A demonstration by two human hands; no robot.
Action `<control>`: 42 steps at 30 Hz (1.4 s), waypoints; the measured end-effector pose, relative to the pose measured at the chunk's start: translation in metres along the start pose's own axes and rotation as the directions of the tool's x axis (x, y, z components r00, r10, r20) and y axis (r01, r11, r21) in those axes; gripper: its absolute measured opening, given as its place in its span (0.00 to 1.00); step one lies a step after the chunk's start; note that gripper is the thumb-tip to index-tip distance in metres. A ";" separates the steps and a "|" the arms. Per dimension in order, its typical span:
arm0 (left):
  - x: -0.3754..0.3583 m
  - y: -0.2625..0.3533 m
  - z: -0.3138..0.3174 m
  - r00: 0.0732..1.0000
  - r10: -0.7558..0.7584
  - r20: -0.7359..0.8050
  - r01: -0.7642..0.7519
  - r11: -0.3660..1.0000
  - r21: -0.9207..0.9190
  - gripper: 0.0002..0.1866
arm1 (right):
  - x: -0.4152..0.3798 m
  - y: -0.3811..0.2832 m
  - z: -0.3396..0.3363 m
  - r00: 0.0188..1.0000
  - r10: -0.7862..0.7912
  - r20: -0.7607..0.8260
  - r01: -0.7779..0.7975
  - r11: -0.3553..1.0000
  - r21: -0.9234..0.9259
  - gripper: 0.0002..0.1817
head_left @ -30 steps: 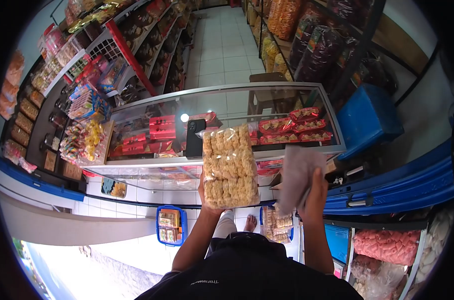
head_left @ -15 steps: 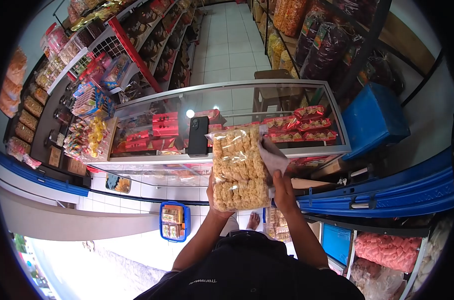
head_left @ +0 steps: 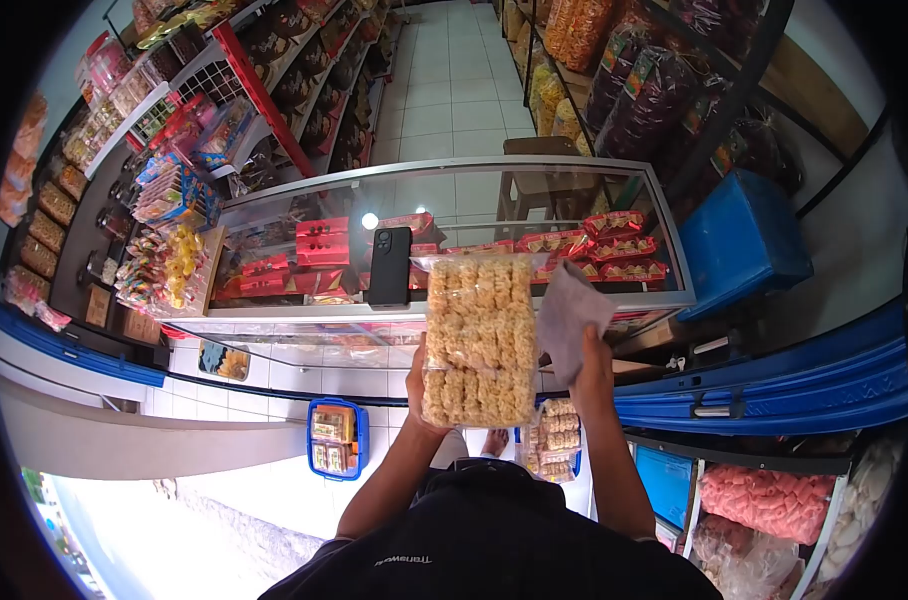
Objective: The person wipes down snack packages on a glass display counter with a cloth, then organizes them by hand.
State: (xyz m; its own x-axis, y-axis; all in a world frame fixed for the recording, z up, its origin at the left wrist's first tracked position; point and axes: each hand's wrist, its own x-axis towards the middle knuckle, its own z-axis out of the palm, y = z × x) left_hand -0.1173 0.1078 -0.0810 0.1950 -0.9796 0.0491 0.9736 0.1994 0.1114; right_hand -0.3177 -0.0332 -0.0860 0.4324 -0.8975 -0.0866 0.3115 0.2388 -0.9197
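A clear plastic pack of pale yellow crinkled snack blocks (head_left: 479, 342) is held up in front of the glass display case. My left hand (head_left: 420, 392) grips its lower left side, with the fingers partly hidden behind it. To the right of the pack, my right hand (head_left: 592, 372) pinches a greyish cloth (head_left: 571, 318), which stands up from the fingers, apart from the pack. A black phone (head_left: 390, 267) lies on the glass top just left of the pack.
Red snack packets sit inside the display case (head_left: 434, 168). A blue basket (head_left: 338, 438) holding packs is on the floor, and another stands below the right forearm. Lollipops (head_left: 164, 268) are at the left, a blue container (head_left: 739, 245) at the right, and a stool behind the case.
My right hand has moved right with the cloth, away from the pack it was against. The pack now faces the camera more squarely, still in my left hand.
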 end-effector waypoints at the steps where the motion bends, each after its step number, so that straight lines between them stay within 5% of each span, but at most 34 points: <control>1: -0.002 -0.002 -0.001 1.000 -0.016 0.026 0.017 1.000 -0.023 0.36 | 0.009 0.003 0.002 0.999 -0.031 0.026 0.034 0.989 -0.142 0.34; 5: -0.003 -0.002 0.003 0.995 0.028 -0.095 -0.023 0.998 0.053 0.36 | 0.020 -0.011 0.047 0.965 -0.232 0.125 0.262 0.900 -0.348 0.28; 6: -0.001 0.001 0.011 0.999 0.023 -0.025 -0.023 0.999 -0.030 0.35 | 0.012 -0.012 0.048 0.968 -0.186 0.168 0.236 0.904 -0.357 0.28; 10: -0.004 0.011 0.004 0.998 0.060 -0.023 -0.060 0.998 -0.022 0.36 | -0.005 0.032 0.006 0.965 0.078 0.250 -0.047 0.991 -0.128 0.27; 15: -0.001 0.013 0.018 0.984 0.144 -0.103 -0.136 0.987 0.087 0.36 | -0.034 0.019 0.009 0.956 0.059 0.287 -0.028 0.993 -0.111 0.35; 16: 0.001 0.016 0.019 0.994 0.104 -0.041 -0.106 0.994 -0.042 0.37 | -0.043 0.022 -0.001 0.949 0.115 0.294 -0.072 0.986 -0.154 0.36; 21: -0.003 0.035 0.023 0.989 0.088 -0.115 -0.088 0.996 0.005 0.37 | -0.067 0.015 -0.013 0.946 0.297 0.126 -0.312 0.942 0.121 0.37; 25: -0.019 0.034 -0.011 0.981 0.116 -0.154 -0.113 0.993 0.028 0.34 | -0.055 -0.012 0.005 0.940 0.342 -0.008 -0.305 0.846 0.438 0.34; 30: -0.022 0.013 -0.021 0.994 0.026 -0.106 -0.033 0.998 -0.062 0.43 | -0.021 -0.048 0.011 0.982 0.184 0.042 -0.184 0.890 0.418 0.33; 31: -0.020 0.007 -0.028 0.995 0.005 -0.099 -0.014 0.996 -0.087 0.45 | -0.012 -0.055 0.014 0.987 0.160 0.015 -0.155 0.924 0.349 0.34; 32: -0.017 0.000 -0.030 0.966 0.032 -0.257 -0.022 0.999 0.040 0.54 | -0.003 -0.062 0.019 0.991 0.132 -0.010 -0.124 0.953 0.277 0.34; 35: -0.010 -0.008 -0.024 0.999 -0.034 0.022 0.038 0.970 -0.241 0.60 | 0.018 -0.087 0.052 1.000 -0.019 -0.011 0.019 0.999 -0.044 0.29; 36: -0.010 -0.009 -0.014 0.993 -0.066 -0.102 0.062 0.997 -0.043 0.65 | 0.025 -0.094 0.058 0.998 -0.046 0.050 0.055 0.978 -0.203 0.27; 39: -0.003 -0.014 -0.032 0.988 -0.125 0.087 0.149 0.911 -0.386 0.66 | 0.032 -0.116 0.096 0.970 -0.126 0.208 0.218 0.829 -0.515 0.26; 40: 0.001 -0.016 -0.048 0.977 -0.099 0.189 0.149 0.951 -0.272 0.63 | 0.037 -0.112 0.099 0.957 -0.130 0.258 0.259 0.780 -0.570 0.25; 42: -0.004 -0.013 -0.013 0.992 -0.122 -0.009 0.122 0.972 0.199 0.61 | 0.037 -0.118 0.119 0.892 -0.189 0.410 0.421 0.675 -0.606 0.22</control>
State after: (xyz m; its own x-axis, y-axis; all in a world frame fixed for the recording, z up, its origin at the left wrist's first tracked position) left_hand -0.1290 0.1083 -0.0953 0.0755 -0.9968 0.0257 0.9467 0.0798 0.3119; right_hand -0.2381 -0.0502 0.0647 0.6739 -0.6941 0.2531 -0.1204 -0.4412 -0.8893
